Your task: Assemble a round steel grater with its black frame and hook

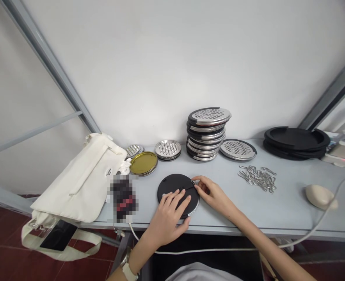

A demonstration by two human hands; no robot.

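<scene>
Left hand (168, 218) atop black disc (171, 185), right hand (212, 195) at its edge.

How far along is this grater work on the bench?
The stack of steel-faced graters looks finished. In hand: the left hand presses a black disc while the right hand works at its rim. Still loose: the black rings and the pile of metal hooks.

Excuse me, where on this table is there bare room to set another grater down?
The largest bare patch of the grey tabletop lies between the metal hooks and the cream corded mouse. It is crowded leftward, around the stacked graters, the gold lid and the black disc under the left hand.
</scene>
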